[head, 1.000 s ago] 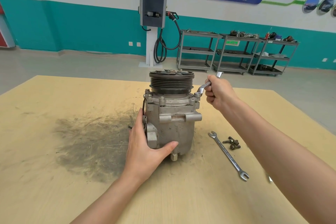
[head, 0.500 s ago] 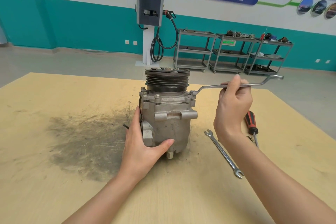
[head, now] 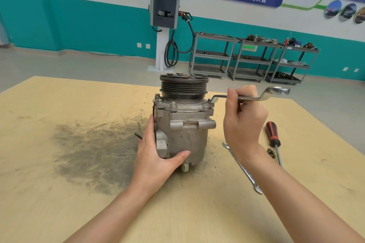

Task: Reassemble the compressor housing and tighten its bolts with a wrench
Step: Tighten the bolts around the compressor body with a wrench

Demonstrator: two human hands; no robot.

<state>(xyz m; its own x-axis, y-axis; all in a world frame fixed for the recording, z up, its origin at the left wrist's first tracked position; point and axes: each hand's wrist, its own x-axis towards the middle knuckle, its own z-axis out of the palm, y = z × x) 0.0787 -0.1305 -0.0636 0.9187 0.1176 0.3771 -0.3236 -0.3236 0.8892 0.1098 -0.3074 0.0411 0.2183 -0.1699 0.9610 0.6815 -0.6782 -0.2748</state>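
While the compressor housing stands upright on the worktop, pulley end up, the left hand holds its lower side, thumb pressed across the front. The wrench lies nearly level, long axis running out to the right, its near end seated on the bolt at the housing's top right corner. The right hand, the nearer one, has its fingers curled over mid-shaft, so I judge the coming swing pivots on that bolt.
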